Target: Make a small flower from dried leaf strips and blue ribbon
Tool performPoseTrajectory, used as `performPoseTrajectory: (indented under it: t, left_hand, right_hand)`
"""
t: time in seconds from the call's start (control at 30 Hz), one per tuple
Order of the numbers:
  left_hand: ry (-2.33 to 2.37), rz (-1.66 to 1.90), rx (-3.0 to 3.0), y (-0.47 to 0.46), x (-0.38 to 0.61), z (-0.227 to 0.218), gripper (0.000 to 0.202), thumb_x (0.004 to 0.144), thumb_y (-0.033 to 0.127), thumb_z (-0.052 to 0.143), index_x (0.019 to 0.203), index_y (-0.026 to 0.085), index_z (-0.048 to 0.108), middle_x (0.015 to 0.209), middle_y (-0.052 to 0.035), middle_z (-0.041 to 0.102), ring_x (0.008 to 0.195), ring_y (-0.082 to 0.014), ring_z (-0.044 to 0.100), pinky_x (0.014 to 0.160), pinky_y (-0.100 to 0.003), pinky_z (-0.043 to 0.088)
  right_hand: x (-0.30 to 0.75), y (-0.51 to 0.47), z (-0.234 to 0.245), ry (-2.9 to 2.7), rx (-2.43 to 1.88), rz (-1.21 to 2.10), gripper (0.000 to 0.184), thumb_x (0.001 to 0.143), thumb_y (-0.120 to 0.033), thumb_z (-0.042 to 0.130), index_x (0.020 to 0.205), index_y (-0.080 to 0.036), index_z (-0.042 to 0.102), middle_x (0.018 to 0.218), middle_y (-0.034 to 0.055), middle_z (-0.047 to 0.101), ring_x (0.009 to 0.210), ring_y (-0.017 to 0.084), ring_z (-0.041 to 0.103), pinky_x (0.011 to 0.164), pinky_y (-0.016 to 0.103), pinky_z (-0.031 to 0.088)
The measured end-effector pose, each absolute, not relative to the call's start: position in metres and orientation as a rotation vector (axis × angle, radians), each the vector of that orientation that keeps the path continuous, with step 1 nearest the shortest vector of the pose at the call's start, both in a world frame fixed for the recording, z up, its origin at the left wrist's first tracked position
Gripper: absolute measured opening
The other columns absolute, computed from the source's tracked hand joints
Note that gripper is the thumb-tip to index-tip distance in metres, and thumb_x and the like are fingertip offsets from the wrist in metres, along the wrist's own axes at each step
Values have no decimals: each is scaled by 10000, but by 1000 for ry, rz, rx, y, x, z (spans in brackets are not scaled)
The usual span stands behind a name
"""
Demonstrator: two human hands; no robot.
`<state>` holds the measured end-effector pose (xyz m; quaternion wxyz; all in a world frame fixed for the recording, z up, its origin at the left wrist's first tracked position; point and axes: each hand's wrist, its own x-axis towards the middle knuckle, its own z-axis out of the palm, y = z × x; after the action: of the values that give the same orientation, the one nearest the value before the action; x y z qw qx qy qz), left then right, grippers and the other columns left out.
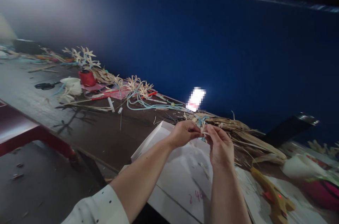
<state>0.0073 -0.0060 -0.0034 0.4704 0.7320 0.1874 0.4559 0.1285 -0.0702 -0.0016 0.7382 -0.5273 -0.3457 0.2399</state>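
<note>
My left hand and my right hand meet above a white cardboard box on the dark table. Both are closed in a pinch on a small piece of pale dried straw with a bit of blue in it. The fingertips almost touch each other. Just behind my hands lies a heap of dried straw leaves.
A yellow glue gun lies to the right on white paper. Further left along the table are blue cords, straw flowers, a red cup, a white bowl and black scissors. A blue wall runs behind.
</note>
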Motion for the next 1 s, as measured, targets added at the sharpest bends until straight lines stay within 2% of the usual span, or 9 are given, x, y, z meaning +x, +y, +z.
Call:
performPoseTrajectory:
  t: [0.33,0.5,0.77,1.0]
  left_hand:
    - [385,1168,1795,-7,9,-4,240,689,375,696,638,140,685,650,-28,580,643,-116,527,601,-230,400]
    - [405,1167,1780,-7,9,-4,237,680,377,704,639,144,686,668,-30,591,666,-121,541,615,-227,412]
    - [456,1163,1778,-7,9,-4,137,682,274,703,641,144,689,671,-19,588,657,-112,536,604,-215,403]
    - [522,1111,1823,-7,8,-5,143,696,290,687,656,153,689,674,-7,580,662,-109,527,594,-210,386]
  right_hand:
    - [124,-73,5,-749,-1170,492,250,633,-385,748,750,-171,690,666,12,640,524,105,529,481,218,396]
    - [124,-74,7,-746,-1193,474,244,635,-389,740,725,-169,685,659,17,633,531,111,527,495,228,422]
    - [124,-75,7,-740,-1217,457,243,636,-382,737,730,-163,685,638,8,618,497,84,472,474,214,392]
    - [125,-76,6,-775,-1317,334,271,637,-413,730,767,-177,698,640,-2,618,497,92,464,487,230,376]
